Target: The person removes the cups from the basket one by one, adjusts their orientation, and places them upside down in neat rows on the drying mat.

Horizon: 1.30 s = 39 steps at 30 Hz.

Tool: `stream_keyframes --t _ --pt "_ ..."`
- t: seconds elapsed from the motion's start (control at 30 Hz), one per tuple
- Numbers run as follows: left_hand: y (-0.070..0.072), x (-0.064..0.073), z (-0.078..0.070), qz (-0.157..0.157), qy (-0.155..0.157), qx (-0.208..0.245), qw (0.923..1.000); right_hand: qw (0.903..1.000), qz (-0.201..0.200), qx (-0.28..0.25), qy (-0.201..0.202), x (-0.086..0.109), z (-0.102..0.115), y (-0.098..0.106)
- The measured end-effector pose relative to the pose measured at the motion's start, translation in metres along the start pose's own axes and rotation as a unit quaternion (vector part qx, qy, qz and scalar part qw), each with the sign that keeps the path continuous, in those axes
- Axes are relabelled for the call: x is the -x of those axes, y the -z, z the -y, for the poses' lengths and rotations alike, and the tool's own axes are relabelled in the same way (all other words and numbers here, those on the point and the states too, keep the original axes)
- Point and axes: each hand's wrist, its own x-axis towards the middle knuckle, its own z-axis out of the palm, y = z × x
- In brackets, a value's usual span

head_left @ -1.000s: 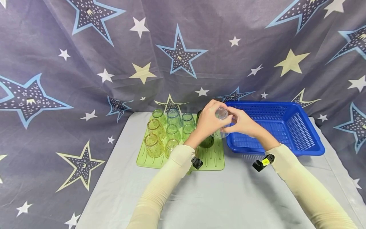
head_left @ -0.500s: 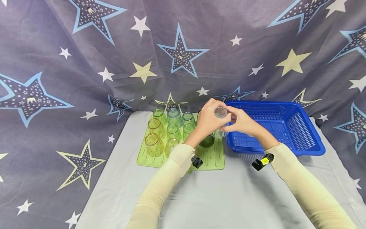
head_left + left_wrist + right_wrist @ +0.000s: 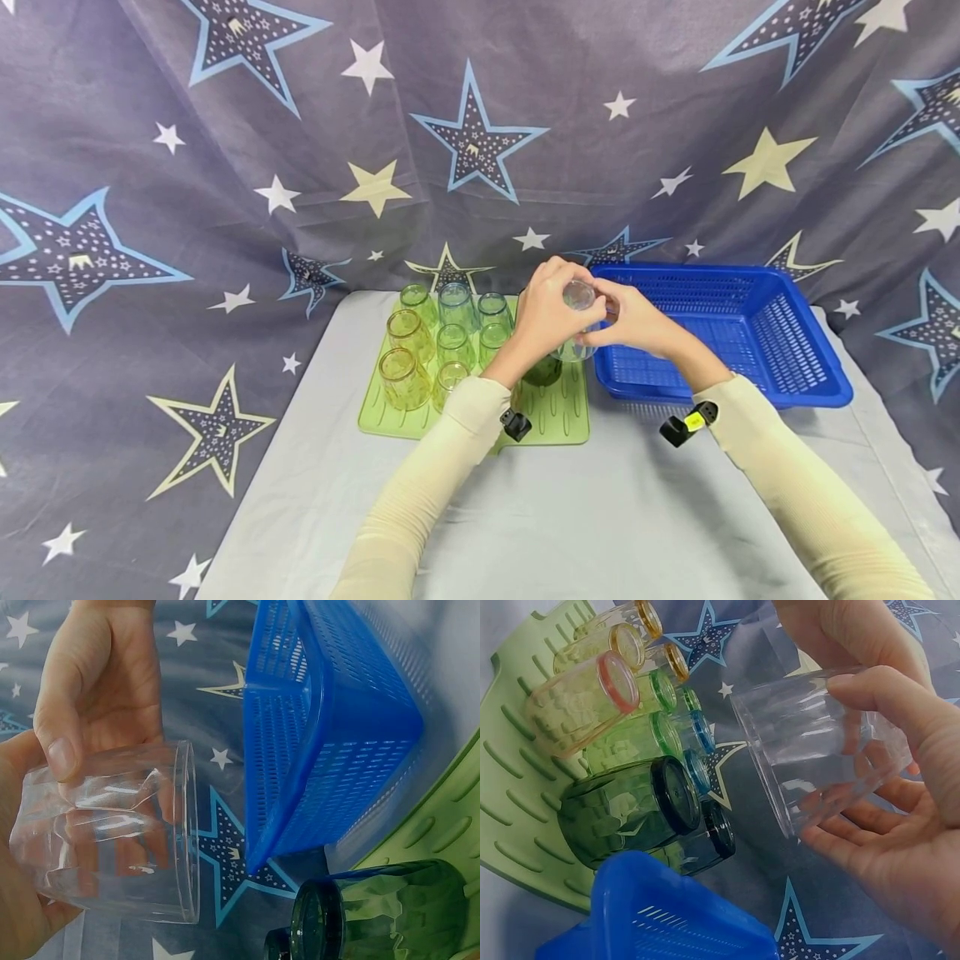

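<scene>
A clear drinking glass is held upside down in the air by both hands, over the gap between the green mat and the blue basket. My left hand grips it from the left, fingers curled about its upper part. From the other side my right hand holds it, thumb and fingers round the wall. In the right wrist view, the wide rim of the clear glass points away from the palm. Dark glasses, one dark green glass among them, stand below the hands, mostly hidden by the left hand in the head view.
On the ribbed green drying mat stand several upturned glasses, including a yellow glass, a green glass and a blue glass. A blue perforated basket lies to the right. A star-patterned curtain hangs behind the table.
The clear glass has shifted very slightly left and up with both hands. Their hold on it looks the same, and the glasses on the mat stay put.
</scene>
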Motion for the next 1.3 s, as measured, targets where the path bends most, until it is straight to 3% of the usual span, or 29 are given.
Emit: stream_keyframes --t 0.47,0.97,1.3 --pt "0.0009 -0.001 0.0014 0.009 0.006 0.019 0.9998 0.9994 0.028 -0.019 0.007 0.0004 -0.003 -0.0021" --pt "0.0023 0.002 0.0031 0.015 -0.003 0.003 0.9999 0.9983 0.05 -0.03 -0.002 0.0012 -0.0031 -0.0032" --pt "0.0016 0.0074 0.0057 0.026 0.003 -0.008 0.9996 0.998 0.061 -0.01 0.012 0.0012 -0.0034 -0.0015"
